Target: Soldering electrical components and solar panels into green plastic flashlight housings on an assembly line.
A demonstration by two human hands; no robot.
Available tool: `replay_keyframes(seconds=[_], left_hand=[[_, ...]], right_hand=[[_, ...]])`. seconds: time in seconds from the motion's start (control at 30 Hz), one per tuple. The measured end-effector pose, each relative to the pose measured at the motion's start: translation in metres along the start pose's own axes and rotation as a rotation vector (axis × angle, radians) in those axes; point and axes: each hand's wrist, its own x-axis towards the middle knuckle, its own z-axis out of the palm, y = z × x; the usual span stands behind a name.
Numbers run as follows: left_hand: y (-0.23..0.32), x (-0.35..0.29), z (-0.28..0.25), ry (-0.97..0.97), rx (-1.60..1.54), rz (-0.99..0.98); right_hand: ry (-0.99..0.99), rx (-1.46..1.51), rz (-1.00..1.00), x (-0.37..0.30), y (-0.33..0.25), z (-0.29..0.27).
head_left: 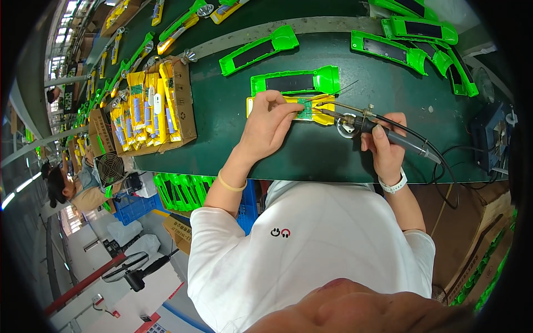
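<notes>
In front of me on the green bench lies a yellow torch housing (325, 117) with a small green circuit board (305, 110) and thin wires. My left hand (267, 123) rests over its left part, thumb and fingertips pinched at the board's edge; what they hold is too small to make out. My right hand (386, 147) is closed around a black soldering iron (403, 142), whose tip points left at the wires beside the board. A thin metal guide tube runs along the iron. Partly behind the iron sits a round silver reflector (345, 129).
Just beyond lies a green shell with a dark panel (291, 83); another green shell (258, 51) is farther off. More shells (422, 33) pile up far right. A carton of yellow housings (186, 105) stands left. At right are a dark blue soldering station (491, 136) and its black cable.
</notes>
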Motion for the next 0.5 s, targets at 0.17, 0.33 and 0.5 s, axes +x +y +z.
replay_keyframes(seconds=[0.17, 0.33, 0.5], left_hand=[[-0.001, 0.003, 0.000, -0.012, 0.014, -0.004], [-0.010, 0.003, -0.003, 0.007, 0.036, 0.117], [0.004, 0.012, -0.008, -0.091, 0.090, 0.070]], right_hand=[[0.015, 0.003, 0.045, 0.001, 0.000, 0.000], [0.017, 0.006, 0.042, 0.002, 0.001, 0.001], [-0.057, -0.060, 0.044, 0.002, 0.001, 0.003]])
